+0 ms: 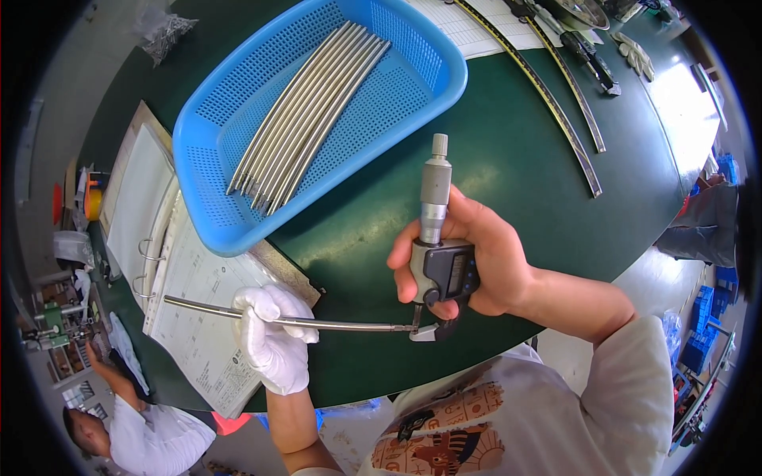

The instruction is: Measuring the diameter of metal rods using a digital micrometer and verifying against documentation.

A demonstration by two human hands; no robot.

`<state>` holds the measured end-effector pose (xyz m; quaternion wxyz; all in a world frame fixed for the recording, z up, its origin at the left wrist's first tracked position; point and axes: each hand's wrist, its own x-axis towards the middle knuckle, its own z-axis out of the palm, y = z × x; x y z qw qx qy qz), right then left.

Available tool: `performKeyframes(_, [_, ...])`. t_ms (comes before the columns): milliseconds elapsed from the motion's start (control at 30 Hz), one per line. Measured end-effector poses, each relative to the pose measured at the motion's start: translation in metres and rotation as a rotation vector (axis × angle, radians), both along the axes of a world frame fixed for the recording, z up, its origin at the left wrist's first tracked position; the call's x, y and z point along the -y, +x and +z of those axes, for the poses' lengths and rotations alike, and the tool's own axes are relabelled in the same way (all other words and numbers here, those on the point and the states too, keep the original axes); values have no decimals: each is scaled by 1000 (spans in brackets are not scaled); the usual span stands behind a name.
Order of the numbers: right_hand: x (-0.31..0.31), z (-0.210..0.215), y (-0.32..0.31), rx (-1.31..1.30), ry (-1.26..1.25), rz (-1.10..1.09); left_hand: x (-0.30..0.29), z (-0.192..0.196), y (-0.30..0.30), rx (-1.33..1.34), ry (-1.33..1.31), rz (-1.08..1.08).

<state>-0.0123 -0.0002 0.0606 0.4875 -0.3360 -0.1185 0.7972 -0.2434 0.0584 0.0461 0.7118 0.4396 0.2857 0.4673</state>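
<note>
My left hand point(274, 337), in a white glove, is closed around a thin steel rod point(357, 325) that lies nearly level. The rod's right end sits at the jaws of a digital micrometer point(435, 198), between its spindle and the lower anvil. Bare, my right hand point(484, 258) grips the micrometer by its dark display body, thimble pointing up. Whether both measuring faces touch the rod is too small to tell. Beyond my hands, several similar metal rods point(313, 111) lie side by side in a blue perforated plastic basket point(321, 208).
An open ring binder with printed sheets point(202, 317) lies under my left hand. Two long steel rulers point(548, 87), a caliper point(587, 59) and a glove point(633, 55) are on the green table point(508, 159) at the far right. Another person point(151, 432) sits at lower left.
</note>
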Motion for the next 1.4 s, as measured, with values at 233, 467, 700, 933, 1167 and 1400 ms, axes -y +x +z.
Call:
performKeyframes(233, [1,-6,-1,-22,48,-16,0,0,0,-5,4,-6])
performKeyframes(467, [0,-7,-2,37,77,-23,-1,1,1,-4,11,-9])
performKeyframes(700, [1,-5,-2,-10,61,-22,0,1,2,9,-1,-15])
performKeyframes(933, [1,-3,-1,25,91,-11,-2,-1,3,20,24,-27])
performKeyframes(1167, [1,0,-3,43,54,-2,-1,1,2,34,-7,-12])
performKeyframes(1400, [1,-3,-3,-2,32,-12,-1,0,0,-6,32,-18])
